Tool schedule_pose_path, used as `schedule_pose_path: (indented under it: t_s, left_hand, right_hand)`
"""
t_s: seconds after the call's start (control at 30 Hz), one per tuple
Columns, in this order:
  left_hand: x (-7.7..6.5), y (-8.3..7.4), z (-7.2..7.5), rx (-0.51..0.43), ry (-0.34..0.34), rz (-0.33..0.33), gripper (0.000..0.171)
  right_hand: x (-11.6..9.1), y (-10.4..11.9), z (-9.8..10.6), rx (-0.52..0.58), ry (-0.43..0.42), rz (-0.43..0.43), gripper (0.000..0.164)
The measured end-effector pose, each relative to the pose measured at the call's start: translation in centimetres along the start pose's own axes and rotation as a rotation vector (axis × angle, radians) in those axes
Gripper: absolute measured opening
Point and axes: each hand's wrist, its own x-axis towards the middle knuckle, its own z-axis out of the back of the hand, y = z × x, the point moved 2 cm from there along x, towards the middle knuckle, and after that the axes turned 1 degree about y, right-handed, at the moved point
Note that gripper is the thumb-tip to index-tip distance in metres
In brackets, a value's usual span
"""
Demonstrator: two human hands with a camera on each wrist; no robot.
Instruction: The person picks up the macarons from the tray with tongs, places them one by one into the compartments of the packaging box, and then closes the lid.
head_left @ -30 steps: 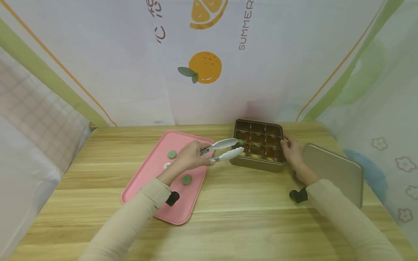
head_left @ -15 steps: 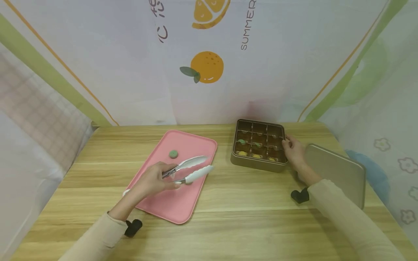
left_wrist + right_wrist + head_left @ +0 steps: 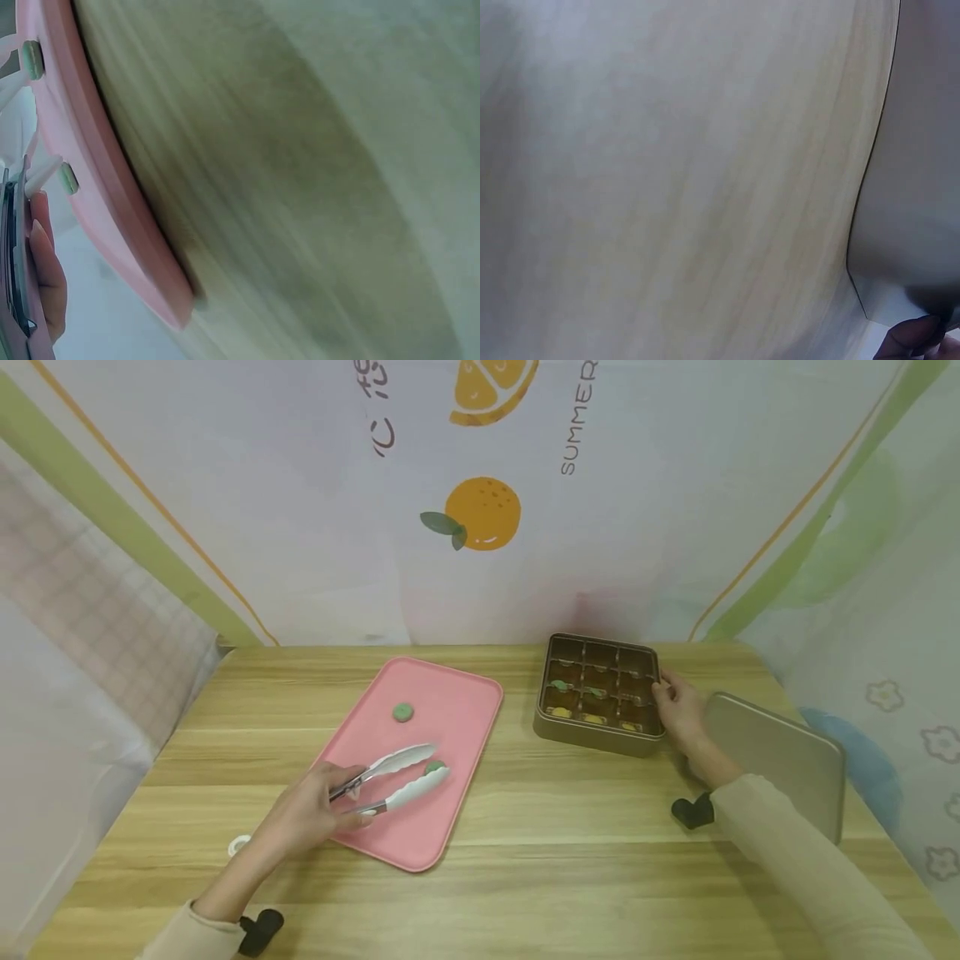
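My left hand grips a pair of tongs with pale scalloped tips, its arms spread apart. The tips are over the pink tray, on either side of one green macaron in the head view. Farther back on the tray lies another green macaron. My right hand holds the right side of a bronze-coloured tin, thumb at its rim. Inside, a brown divider makes small compartments; yellow pieces sit in the front row and green pieces behind them.
A flat metal lid lies at the right of the wooden table, partly behind my right forearm. A white printed curtain hangs behind the table's far edge.
My left hand has swung the tongs from beside the tin leftward and down to the tray, near the front green macaron. My right hand stays on the tin.
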Motion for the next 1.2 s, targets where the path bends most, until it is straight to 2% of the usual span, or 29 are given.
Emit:
schedule_pose_path:
  t_s: [0.47,1.2]
  left_hand:
    - [-0.48,0.10,-0.36,0.083,-0.018,-0.011,0.060]
    - [-0.46,0.08,-0.39,0.098,-0.023,-0.029,0.057]
  right_hand:
    - [-0.11,-0.10,-0.09,-0.008,0.022,-0.005,0.047]
    - [-0.05,0.01,0.05,-0.014,-0.003,-0.006,0.047]
